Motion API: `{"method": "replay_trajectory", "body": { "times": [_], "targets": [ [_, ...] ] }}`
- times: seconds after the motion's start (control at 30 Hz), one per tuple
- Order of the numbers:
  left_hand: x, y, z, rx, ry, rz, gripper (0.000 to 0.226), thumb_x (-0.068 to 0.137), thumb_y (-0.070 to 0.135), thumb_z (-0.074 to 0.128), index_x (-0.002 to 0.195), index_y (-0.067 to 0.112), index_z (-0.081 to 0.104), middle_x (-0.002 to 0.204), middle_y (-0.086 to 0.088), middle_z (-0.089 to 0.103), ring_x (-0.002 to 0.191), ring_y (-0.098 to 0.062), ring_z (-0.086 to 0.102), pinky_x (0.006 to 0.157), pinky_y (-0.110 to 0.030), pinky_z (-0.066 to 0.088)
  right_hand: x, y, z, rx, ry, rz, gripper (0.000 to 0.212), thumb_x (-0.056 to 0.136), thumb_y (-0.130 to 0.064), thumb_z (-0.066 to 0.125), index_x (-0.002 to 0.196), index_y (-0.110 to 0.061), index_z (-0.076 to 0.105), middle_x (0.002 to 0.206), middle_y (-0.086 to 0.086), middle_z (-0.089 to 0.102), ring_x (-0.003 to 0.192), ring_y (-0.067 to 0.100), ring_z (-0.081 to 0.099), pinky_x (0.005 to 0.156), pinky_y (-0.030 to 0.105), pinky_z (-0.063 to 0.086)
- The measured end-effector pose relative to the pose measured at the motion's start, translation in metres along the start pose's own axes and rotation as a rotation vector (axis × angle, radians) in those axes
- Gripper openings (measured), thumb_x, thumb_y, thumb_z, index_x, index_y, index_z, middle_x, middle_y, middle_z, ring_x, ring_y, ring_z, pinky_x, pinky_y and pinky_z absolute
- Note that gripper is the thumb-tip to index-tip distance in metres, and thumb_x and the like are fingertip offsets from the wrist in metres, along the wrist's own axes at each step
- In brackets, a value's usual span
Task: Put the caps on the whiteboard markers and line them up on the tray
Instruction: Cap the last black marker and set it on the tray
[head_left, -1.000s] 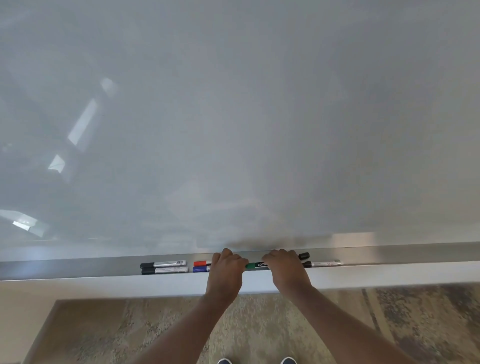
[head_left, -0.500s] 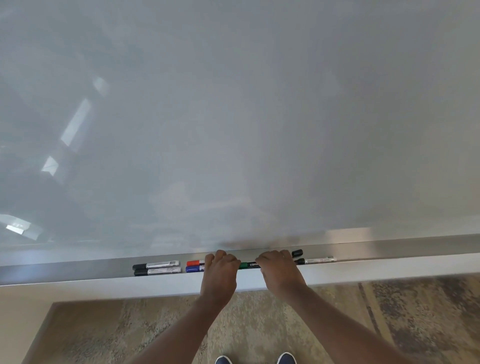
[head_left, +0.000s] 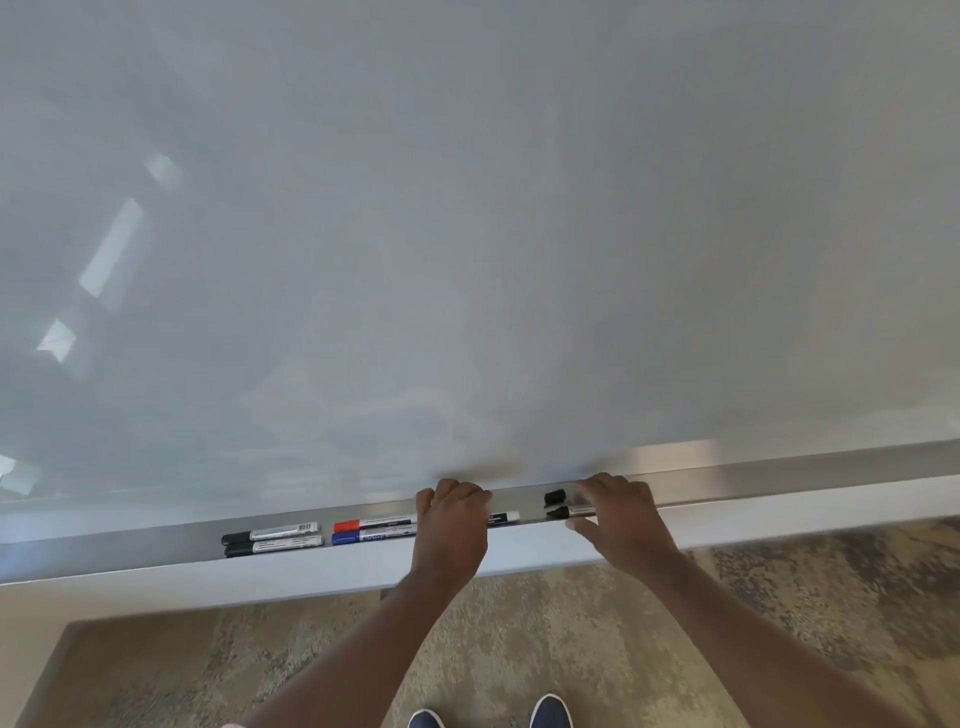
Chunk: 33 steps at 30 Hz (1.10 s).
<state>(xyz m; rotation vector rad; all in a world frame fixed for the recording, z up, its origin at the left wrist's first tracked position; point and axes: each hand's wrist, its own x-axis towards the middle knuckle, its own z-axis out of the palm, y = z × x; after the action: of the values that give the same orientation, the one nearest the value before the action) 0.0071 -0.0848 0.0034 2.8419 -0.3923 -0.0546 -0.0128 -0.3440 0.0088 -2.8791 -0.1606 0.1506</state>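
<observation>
Four capped markers (head_left: 272, 538) lie paired at the tray's (head_left: 779, 475) nine o'clock end. Left hand (head_left: 451, 525) covers another marker, grip unclear; right hand (head_left: 618, 512) pinches the last marker (head_left: 569, 512), loose black cap (head_left: 554, 496) beside.

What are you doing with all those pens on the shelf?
A person is tidying whiteboard markers on the tray under the whiteboard. Two black markers lie paired at the left, with a red marker and a blue marker beside them, all capped. The left hand rests over another marker. The right hand is closing on a black-tipped marker, with a loose black cap lying just behind it.
</observation>
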Motion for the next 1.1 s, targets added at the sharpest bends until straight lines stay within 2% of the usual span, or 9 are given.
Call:
{"method": "replay_trajectory", "body": {
  "times": [0.13,0.27,0.37,0.43,0.53,0.63,0.73,0.9,1.1],
  "targets": [
    [0.009,0.015,0.007,-0.044,0.004,-0.018,0.038,0.093,0.007,0.062,0.12,0.029,0.074,0.121,0.013,0.074,0.12,-0.018,0.057,0.095,-0.038,0.039,0.0,0.02,-0.004,-0.031,-0.139,0.017,0.041,0.089,-0.05,0.064,0.123,-0.028,0.057,0.121,-0.008,0.059,0.115,0.019,0.054,0.1,0.04,0.035],
    [0.019,0.027,0.013,-0.145,0.006,-0.059,0.033,0.098,0.013,0.058,0.125,0.023,0.074,0.124,0.005,0.075,0.121,-0.024,0.058,0.096,-0.041,0.047,0.003,0.031,-0.001,-0.059,-0.183,-0.027,0.041,0.093,-0.041,0.064,0.131,-0.029,0.057,0.126,-0.005,0.057,0.12,0.019,0.051,0.101,0.04,0.034],
    [0.023,0.038,0.014,-0.266,-0.013,-0.107,0.02,0.094,0.008,0.058,0.103,0.011,0.076,0.105,-0.006,0.078,0.094,-0.024,0.065,0.083,-0.041,0.057,0.006,0.038,0.0,-0.071,-0.175,-0.061,0.034,0.094,-0.028,0.065,0.127,-0.031,0.059,0.119,-0.005,0.057,0.115,0.019,0.051,0.096,0.039,0.035],
    [0.024,0.045,0.016,-0.272,-0.053,-0.138,0.013,0.091,0.006,0.055,0.081,0.009,0.063,0.084,-0.008,0.07,0.074,-0.024,0.062,0.066,-0.043,0.056,0.008,0.043,-0.001,-0.058,-0.174,-0.055,0.03,0.093,-0.022,0.064,0.121,-0.032,0.06,0.115,-0.006,0.056,0.112,0.018,0.052,0.094,0.039,0.036],
    [0.026,0.058,0.019,-0.261,-0.089,-0.155,0.017,0.09,0.006,0.053,0.073,0.01,0.052,0.074,-0.004,0.062,0.067,-0.026,0.059,0.056,-0.039,0.052,0.007,0.055,-0.004,0.021,-0.168,-0.026,0.024,0.092,-0.018,0.064,0.111,-0.032,0.061,0.109,-0.009,0.056,0.108,0.016,0.052,0.091,0.038,0.035],
    [0.032,0.074,0.023,-0.207,-0.105,-0.111,0.019,0.091,0.006,0.052,0.075,0.013,0.058,0.077,-0.002,0.065,0.069,-0.024,0.061,0.058,-0.039,0.053,-0.002,0.071,-0.007,0.114,-0.112,0.008,0.02,0.09,-0.016,0.066,0.104,-0.03,0.062,0.102,-0.011,0.057,0.103,0.015,0.054,0.088,0.039,0.036],
    [0.038,0.089,0.026,-0.091,-0.115,-0.067,0.02,0.097,0.013,0.051,0.085,0.018,0.066,0.088,0.001,0.07,0.076,-0.024,0.066,0.062,-0.035,0.056,-0.013,0.086,-0.012,0.21,-0.026,0.053,0.018,0.089,-0.016,0.068,0.1,-0.029,0.062,0.095,-0.014,0.057,0.095,0.014,0.056,0.084,0.038,0.037],
    [0.047,0.11,0.033,0.084,-0.119,-0.017,0.015,0.097,0.022,0.055,0.095,0.022,0.071,0.097,0.003,0.074,0.085,-0.023,0.071,0.065,-0.034,0.057,-0.026,0.101,-0.023,0.292,0.057,0.101,0.019,0.087,-0.018,0.072,0.1,-0.03,0.065,0.094,-0.014,0.061,0.089,0.013,0.058,0.081,0.039,0.044],
    [0.049,0.115,0.036,0.221,-0.158,0.072,0.025,0.091,0.006,0.061,0.099,0.025,0.075,0.101,0.003,0.072,0.087,-0.022,0.072,0.071,-0.035,0.059,-0.041,0.1,-0.032,0.352,0.113,0.086,0.019,0.088,-0.018,0.071,0.102,-0.029,0.065,0.094,-0.015,0.06,0.089,0.01,0.057,0.082,0.039,0.044]
  ]
}}
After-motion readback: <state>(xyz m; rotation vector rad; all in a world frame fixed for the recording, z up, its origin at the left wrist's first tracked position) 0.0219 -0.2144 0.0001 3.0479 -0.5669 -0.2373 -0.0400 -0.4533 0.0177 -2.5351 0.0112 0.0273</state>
